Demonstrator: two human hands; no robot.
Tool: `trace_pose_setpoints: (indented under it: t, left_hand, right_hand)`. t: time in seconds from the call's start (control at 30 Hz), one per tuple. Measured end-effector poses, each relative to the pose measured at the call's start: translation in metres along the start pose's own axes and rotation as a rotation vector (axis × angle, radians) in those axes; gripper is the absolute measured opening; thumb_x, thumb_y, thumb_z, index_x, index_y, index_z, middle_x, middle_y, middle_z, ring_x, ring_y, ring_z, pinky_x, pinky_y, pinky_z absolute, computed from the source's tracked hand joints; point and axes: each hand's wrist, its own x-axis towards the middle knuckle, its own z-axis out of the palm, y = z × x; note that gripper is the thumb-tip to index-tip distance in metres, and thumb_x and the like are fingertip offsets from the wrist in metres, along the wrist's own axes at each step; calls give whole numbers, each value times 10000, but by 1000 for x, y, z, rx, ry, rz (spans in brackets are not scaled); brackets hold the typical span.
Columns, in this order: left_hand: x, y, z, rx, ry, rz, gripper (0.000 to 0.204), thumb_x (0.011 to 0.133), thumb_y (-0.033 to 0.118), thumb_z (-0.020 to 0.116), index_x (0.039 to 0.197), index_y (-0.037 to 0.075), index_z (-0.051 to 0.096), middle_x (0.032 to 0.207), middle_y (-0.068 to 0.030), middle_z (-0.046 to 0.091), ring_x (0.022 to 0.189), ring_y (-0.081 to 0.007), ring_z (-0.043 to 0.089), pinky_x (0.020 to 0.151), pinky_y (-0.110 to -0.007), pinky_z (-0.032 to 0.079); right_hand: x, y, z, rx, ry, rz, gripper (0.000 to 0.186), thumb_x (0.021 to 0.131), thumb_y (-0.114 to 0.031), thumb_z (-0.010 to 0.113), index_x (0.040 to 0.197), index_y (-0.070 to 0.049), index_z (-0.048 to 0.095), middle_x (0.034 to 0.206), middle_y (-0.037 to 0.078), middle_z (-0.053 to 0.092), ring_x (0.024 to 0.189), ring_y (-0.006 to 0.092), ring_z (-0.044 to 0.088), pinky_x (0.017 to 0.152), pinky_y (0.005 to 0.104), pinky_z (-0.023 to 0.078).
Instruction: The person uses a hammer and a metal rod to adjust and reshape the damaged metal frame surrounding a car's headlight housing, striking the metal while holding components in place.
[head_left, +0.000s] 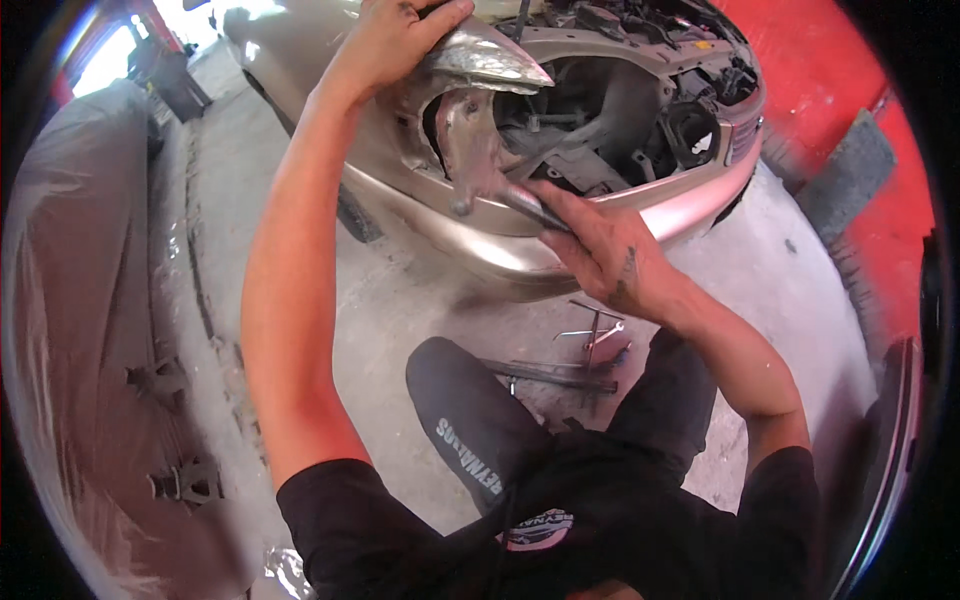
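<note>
A: Please, where is the left hand [395, 40]?

B: Counting from the centre of the view, it is between eleven and twelve o'clock. It appears to rest on the fender [490, 62], whose pointed edge looks rough and silvery. The thumb is apart from the palm, but the fingers go out at the upper border, so I cannot tell if they are spread or pinching the metal.

A: And the right hand [605, 250]?

B: This one is between two and three o'clock. Its fingers are closed around the handle of a hammer [530, 205]. The hammer lies at one o'clock, with its head toward eleven. The head is blurred, therefore I cannot say whether it touches the car [680, 200].

A: What is near to it?

B: Just beside is the beige bumper [500, 245], which curves below the hammer. Behind the hammer, toward one o'clock, there is a large dark hollow [590, 120] in the front of the car.

A: And on the floor [380, 290]?

B: A wrench [605, 336] lies between three and four o'clock, near some dark bars [545, 376] at about half past four. At nine o'clock hangs a grey sheet [80, 250], and at two o'clock stands a red wall [810, 70].
</note>
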Motion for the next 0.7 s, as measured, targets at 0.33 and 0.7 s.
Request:
trace_pose_setpoints:
  t: [0.33,0.7]
  left_hand:
    - [0,-24,-5,-173,-77,39,364,975,319,607,1092,-2,731,1095,-186,724,1081,-322,645,1041,-413,428]
    - [7,-57,9,104,9,311,404,996,397,524,1131,79,734,1189,-137,700,1231,-318,562,1128,-474,310]
  right_hand:
    - [23,-24,6,-394,-212,-67,578,938,-128,659,1480,-52,473,1088,211,705,834,440,684,669,478,556]
    - [43,-44,23,-321,-182,83,523,937,-109,641,1431,-2,507,1029,262,691,898,444,684,740,488,560]
